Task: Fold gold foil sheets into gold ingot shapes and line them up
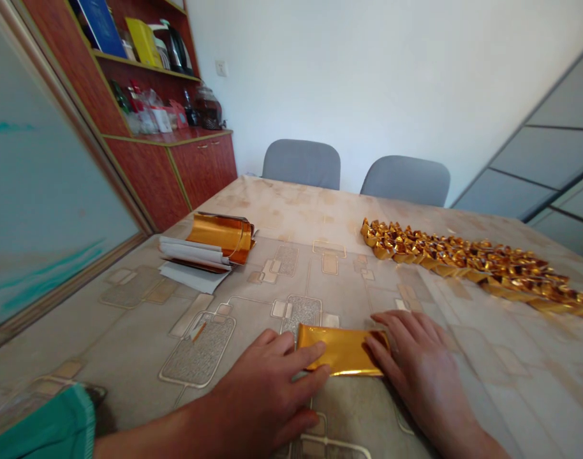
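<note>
A folded strip of shiny gold foil paper (346,350) lies flat on the patterned tablecloth in front of me. My left hand (279,386) rests at its left end, two fingertips pressing on the foil and the fingers apart. At the right end is my right hand (423,363), its thumb on the foil and its other fingers stretched past the far corner. The underside of the right hand is hidden. Farther left sits a loosely curled stack of gold foil sheets (222,233) with white backing. Rows of folded gold foil pieces (464,258) cover the table's right side.
Two grey chairs (301,162) stand beyond the table's far edge, against the white wall. A reddish wooden cabinet (177,172) with bottles and boxes is at the back left. A small scrap (199,330) lies left of my left hand on the tablecloth (129,344).
</note>
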### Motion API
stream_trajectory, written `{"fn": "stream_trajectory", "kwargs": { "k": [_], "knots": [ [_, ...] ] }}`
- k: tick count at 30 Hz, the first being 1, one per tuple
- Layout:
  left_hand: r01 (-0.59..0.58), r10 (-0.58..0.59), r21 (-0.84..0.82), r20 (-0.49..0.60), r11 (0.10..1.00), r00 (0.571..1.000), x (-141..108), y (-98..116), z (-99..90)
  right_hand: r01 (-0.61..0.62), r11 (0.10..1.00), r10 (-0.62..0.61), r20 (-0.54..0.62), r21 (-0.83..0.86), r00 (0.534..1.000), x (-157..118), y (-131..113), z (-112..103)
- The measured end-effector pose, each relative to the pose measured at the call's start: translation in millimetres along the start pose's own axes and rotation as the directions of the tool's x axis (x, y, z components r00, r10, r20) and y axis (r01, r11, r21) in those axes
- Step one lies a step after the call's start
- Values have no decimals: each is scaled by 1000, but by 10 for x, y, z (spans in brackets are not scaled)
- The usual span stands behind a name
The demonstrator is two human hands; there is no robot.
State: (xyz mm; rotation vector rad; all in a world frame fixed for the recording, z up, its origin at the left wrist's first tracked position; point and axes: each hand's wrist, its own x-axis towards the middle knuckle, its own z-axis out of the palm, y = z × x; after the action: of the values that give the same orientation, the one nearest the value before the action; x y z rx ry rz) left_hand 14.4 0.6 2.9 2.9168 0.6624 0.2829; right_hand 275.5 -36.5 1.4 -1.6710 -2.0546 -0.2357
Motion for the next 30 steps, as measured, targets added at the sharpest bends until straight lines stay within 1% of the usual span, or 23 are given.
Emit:
{"fn": "stream_trajectory", "kwargs": {
  "k": [1, 2, 3, 4, 5, 6, 7, 10, 12, 15, 17, 20, 25, 30],
  "knots": [
    [-1, 1, 4, 5, 1000, 1000, 1, -2, -4, 63, 998, -65, -46, -28, 997, -10, -61, -35],
    [-4, 4, 8, 6, 1000, 1000, 0, -3, -5, 140, 989, -142, -68, -40, 988, -27, -136, -63],
    [-4, 4, 13, 4, 1000, 1000, -2, -3, -4, 241, 970, -242, -68, -31, 968, -51, -218, -81],
    [-6, 6, 20, -1, 1000, 1000, -5, -3, 1, 306, 952, -306, -55, -12, 950, -80, -303, -85],
    [-6, 6, 28, -9, 1000, 1000, -8, -3, 6, 355, 935, -354, -65, 9, 933, -113, -381, -77],
    [-6, 6, 37, -16, 999, 1000, -11, -5, 12, 387, 922, -386, -29, 20, 922, -150, -448, -58],
    [-6, 7, 45, -21, 999, 1000, -14, -7, 17, 390, 921, -390, -9, 25, 921, -186, -499, -32],
    [-11, 13, 56, -22, 998, 1000, -18, -24, 18, 318, 948, -317, -62, 15, 947, -287, -542, 31],
    [-20, 20, 55, -9, 998, 1000, -20, -36, 2, 262, 965, -258, -104, 25, 961, -340, -500, 19],
    [-24, 24, 58, 0, 998, 1000, -21, -45, -27, 208, 978, -203, -98, 35, 974, -402, -386, -85],
    [-21, 22, 67, -8, 998, 1000, -23, -44, -35, 209, 978, -208, -71, 10, 976, -435, -307, -169],
    [-24, 26, 69, -31, 997, 999, -26, -45, -24, 207, 978, -209, -92, -24, 974, -468, -220, -247],
    [-59, 64, 86, -59, 995, 996, -75, -106, -24, 171, 985, -169, -72, 28, 983, -460, -190, -254],
    [-90, 105, 147, -100, 985, 989, -246, -245, -89, 143, 987, -139, -49, 76, 989, -453, -188, -241]
  ]
}}
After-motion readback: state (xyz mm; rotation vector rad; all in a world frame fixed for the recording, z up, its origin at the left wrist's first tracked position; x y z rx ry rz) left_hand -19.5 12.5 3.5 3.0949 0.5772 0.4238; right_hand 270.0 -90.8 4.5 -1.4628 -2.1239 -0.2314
